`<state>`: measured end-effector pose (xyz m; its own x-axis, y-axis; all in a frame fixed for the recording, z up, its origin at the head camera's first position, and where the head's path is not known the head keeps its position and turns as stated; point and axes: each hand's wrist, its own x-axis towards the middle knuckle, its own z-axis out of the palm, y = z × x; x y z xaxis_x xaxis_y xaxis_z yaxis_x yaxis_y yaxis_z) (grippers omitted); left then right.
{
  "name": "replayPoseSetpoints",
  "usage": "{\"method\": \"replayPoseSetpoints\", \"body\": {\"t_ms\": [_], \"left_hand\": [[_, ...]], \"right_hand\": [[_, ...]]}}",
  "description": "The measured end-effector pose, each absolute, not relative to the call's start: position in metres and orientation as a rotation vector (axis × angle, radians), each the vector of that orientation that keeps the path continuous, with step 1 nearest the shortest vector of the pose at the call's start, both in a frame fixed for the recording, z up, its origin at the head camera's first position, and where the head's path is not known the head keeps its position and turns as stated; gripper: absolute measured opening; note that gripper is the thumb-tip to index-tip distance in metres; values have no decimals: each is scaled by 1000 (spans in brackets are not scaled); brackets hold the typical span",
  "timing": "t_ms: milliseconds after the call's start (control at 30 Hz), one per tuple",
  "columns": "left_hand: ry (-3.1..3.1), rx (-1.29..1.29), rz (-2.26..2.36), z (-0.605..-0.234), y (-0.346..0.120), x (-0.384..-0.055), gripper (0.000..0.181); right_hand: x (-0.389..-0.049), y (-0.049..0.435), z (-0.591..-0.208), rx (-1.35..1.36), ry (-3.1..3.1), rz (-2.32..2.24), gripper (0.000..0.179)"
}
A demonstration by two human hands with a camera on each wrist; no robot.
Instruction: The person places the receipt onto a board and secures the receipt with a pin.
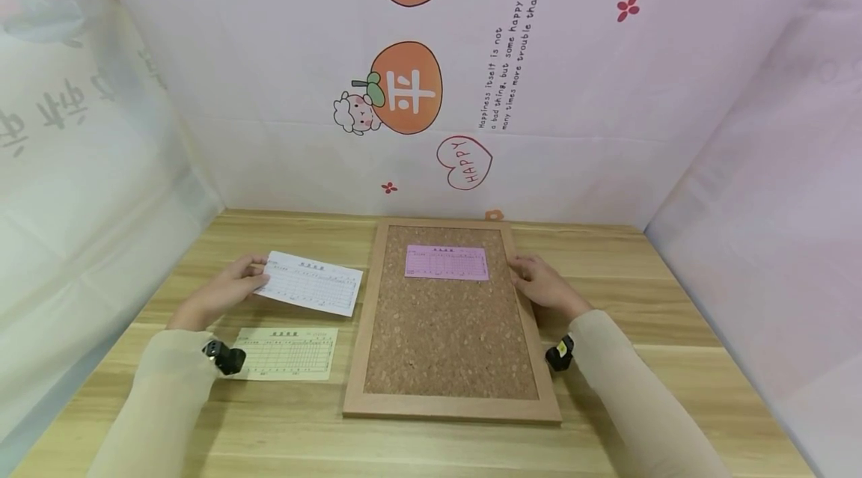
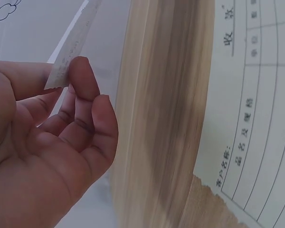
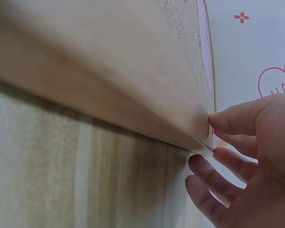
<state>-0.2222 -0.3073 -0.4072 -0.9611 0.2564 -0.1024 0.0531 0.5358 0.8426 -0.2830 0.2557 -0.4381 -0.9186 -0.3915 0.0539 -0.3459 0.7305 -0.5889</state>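
Over the left side of the wood-grained table (image 1: pixel 283 433), we find the white, rectangular printed paper slip (image 1: pixel 311 285) pinched at its left end between thumb and fingers of the left grip (image 1: pixel 225 289). From that grip the slip reaches rightward, its long axis running crosswise with a slight slant, so that the free right end sits nearer to us than the held end. That free end lies just beside the left rail of the rectangular cork board with a pale wooden frame (image 1: pixel 451 343), and this is the relation we judge matters most: the cork lies to the right of the slip, with its own long axis running away from us, roughly across the slip's.

The left grip is the nearer one to the white slip; the right grip (image 1: pixel 547 287) is well apart from it, on the far side of the board, its thumb and fingers holding the frame's right edge. Between them, on the far part of the cork, we see a pink, rectangular printed paper slip (image 1: pixel 447 263) lying crosswise. Nearer to us than the white slip, a pale yellow-green, rectangular printed paper slip (image 1: pixel 286 354) lies on the table, near the left wrist.
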Motion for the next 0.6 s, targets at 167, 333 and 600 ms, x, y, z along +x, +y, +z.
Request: {"method": "replayPoseSetpoints", "body": {"t_ms": [167,333,600], "left_hand": [[2527,267,1422,-405,-302,-223,50],[2512,277,1439,-406,-296,-224,49],[2490,296,1476,-410,-285,-228,46]], "right_hand": [[-283,258,-439,-593,2874,-987,41],[-279,258,-433,-497,2864,-1053,40],[-274,253,-421,-418,2823,-1081,41]]}}
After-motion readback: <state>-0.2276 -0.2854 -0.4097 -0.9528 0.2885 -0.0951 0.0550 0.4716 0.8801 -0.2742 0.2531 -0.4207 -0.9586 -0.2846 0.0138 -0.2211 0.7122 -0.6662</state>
